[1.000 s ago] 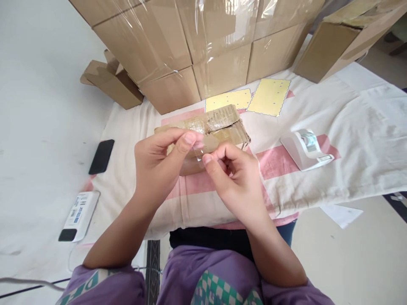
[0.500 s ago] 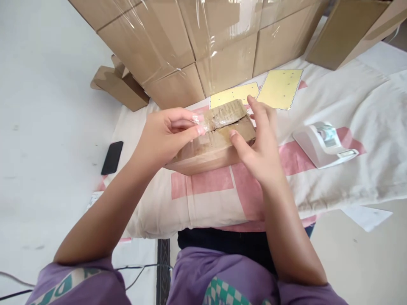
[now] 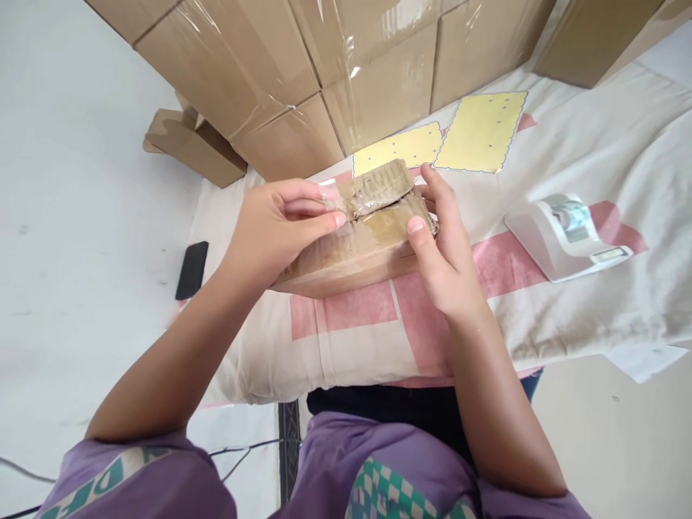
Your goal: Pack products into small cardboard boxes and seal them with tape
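Observation:
A small, worn cardboard box [image 3: 346, 270] lies on the cloth in front of me. Its top is torn, and a ragged strip of cardboard flap [image 3: 383, 186] is lifted along a split. Clear tape [image 3: 331, 196] shines at the left end of this flap. My left hand [image 3: 284, 220] pinches the tape there between thumb and fingers. Around the box's right end my right hand [image 3: 446, 241] is closed, its thumb on the top near the corner and its fingers on the far side. The fingertips of the right hand are partly hidden.
Cardboard boxes wrapped in clear film [image 3: 378, 101] are stacked behind. Two yellow paper sheets [image 3: 481, 133] lie before them. A white tape dispenser [image 3: 565, 238] stands at right, a black phone [image 3: 192, 270] at left. An opened carton [image 3: 197, 148] leans by the stack.
My right hand has closed around the box's right end, its thumb moving right to the corner. My left hand keeps its pinch. The view has shifted slightly.

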Demonstrator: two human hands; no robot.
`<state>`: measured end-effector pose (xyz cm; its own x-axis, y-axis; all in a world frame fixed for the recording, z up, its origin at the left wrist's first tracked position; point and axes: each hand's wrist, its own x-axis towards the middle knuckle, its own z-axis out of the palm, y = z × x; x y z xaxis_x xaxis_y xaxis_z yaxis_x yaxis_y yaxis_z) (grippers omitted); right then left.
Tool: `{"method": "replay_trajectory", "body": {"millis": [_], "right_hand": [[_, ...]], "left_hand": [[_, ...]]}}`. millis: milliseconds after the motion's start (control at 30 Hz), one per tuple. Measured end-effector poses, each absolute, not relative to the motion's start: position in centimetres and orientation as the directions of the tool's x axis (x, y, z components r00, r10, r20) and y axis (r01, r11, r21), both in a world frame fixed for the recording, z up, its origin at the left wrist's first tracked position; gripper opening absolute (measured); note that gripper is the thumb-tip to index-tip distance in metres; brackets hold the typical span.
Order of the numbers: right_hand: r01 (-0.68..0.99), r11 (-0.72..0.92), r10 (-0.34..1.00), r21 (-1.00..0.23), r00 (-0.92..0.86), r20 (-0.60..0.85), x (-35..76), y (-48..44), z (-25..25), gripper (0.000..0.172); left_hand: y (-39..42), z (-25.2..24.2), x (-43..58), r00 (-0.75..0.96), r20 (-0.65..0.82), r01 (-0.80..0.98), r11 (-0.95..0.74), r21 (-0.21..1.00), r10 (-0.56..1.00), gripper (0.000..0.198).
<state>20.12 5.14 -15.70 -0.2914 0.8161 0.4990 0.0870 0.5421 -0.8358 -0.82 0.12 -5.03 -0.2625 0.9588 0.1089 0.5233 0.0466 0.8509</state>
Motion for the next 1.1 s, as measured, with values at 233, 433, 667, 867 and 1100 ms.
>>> {"method": "replay_trajectory", "body": {"millis": [233, 433, 667, 867, 1100], "right_hand": [[0.125, 0.523, 0.834, -0.843, -0.277, 0.477, 20.0, 4.9, -15.3, 0.059], [0.119, 0.519, 0.837, -0.847, -0.272, 0.475, 20.0, 4.8, -15.3, 0.057], [0.106, 0.524, 0.834, -0.845, -0.264, 0.484, 20.0, 4.9, -15.6, 0.055], [0.093, 0.505, 0.841, -0.858, -0.276, 0.465, 20.2, 4.9, -16.0, 0.058], [0.062, 0.398, 0.895, -0.915, -0.243, 0.373, 20.3, 3.9, -15.0, 0.058]], "left_hand": [[0.1, -5.2, -0.8, -0.244, 0.032, 0.429, 0.078, 0.9, 0.969, 0.025], [-0.1, -5.6, -0.1, -0.268, 0.049, 0.496, 0.095, 0.863, 0.962, 0.034], [-0.2, -6.0, -0.1, -0.206, 0.083, 0.541, 0.043, 0.84, 0.975, 0.045], [-0.3, -6.5, 0.2, -0.234, 0.091, 0.604, 0.071, 0.794, 0.968, 0.051], [-0.4, -6.5, 0.2, -0.214, 0.047, 0.674, 0.113, 0.73, 0.976, 0.041]]}}
